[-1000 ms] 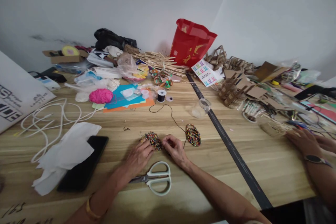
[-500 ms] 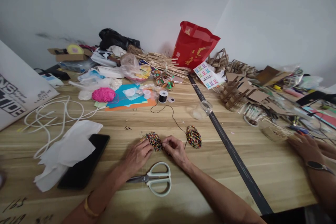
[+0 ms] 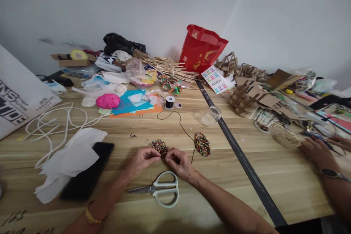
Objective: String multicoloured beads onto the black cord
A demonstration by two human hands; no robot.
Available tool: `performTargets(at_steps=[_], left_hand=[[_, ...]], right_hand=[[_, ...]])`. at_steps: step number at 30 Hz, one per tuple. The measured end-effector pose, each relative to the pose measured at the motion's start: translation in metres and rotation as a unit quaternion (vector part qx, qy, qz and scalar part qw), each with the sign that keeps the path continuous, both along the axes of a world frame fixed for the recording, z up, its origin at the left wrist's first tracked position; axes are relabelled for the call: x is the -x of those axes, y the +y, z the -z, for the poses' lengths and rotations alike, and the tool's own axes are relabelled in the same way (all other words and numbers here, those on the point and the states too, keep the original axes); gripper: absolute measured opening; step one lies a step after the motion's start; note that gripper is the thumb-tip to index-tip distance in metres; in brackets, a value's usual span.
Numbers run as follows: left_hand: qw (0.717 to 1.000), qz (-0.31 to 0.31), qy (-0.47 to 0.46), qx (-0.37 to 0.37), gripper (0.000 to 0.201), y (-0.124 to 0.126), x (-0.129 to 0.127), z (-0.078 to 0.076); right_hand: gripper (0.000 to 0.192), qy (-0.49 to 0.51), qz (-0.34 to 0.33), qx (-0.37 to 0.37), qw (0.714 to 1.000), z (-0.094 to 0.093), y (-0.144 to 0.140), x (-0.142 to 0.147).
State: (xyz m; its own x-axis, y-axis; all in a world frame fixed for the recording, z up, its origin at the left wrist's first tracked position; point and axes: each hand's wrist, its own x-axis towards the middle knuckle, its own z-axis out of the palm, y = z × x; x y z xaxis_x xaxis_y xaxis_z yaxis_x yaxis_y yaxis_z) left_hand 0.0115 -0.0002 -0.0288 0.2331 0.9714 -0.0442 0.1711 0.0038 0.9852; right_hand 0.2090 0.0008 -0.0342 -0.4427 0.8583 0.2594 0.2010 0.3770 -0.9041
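A small heap of multicoloured beads [image 3: 158, 145] lies on the wooden table just beyond my fingertips. My left hand [image 3: 143, 159] is closed in a pinch at the heap's near edge; whatever is in the pinch is too small to name. Facing it, my right hand [image 3: 181, 163] also pinches, its fingertips close to the left ones, and what it holds is hidden. A thin black cord [image 3: 181, 120] runs from a spool [image 3: 170, 102] past a coil of strung beads [image 3: 202, 144] toward my right wrist. Scissors with pale handles [image 3: 165, 189] lie nearer me, below both hands.
At left, a black phone [image 3: 87, 175] lies partly under white paper [image 3: 71, 153], near a looped white cable [image 3: 52, 126]. A clear plastic cup [image 3: 210, 116] lies by the dark strip [image 3: 241, 157]. Another person's hand [image 3: 319, 151] works at far right. Craft supplies and a red bag [image 3: 201, 51] line the back.
My left hand has drawn back from the bead heap and brought its pinched fingertips toward the right hand. The right hand has shifted slightly left and nearer me. More of the scissors' blades shows.
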Motion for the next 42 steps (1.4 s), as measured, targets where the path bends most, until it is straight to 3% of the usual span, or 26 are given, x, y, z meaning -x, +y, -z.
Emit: performTargets(at_steps=[18,42], left_hand=[[0.999,0.040,0.014,0.026,0.014,-0.003,-0.001,-0.007],[0.998,0.054,0.022,0.002,0.014,-0.004,-0.003,-0.008]], right_hand=[[0.010,-0.018,-0.025,0.004,1.000,-0.003,-0.001,0.001],[0.011,-0.026,-0.028,0.011,0.999,-0.002,-0.001,0.001]])
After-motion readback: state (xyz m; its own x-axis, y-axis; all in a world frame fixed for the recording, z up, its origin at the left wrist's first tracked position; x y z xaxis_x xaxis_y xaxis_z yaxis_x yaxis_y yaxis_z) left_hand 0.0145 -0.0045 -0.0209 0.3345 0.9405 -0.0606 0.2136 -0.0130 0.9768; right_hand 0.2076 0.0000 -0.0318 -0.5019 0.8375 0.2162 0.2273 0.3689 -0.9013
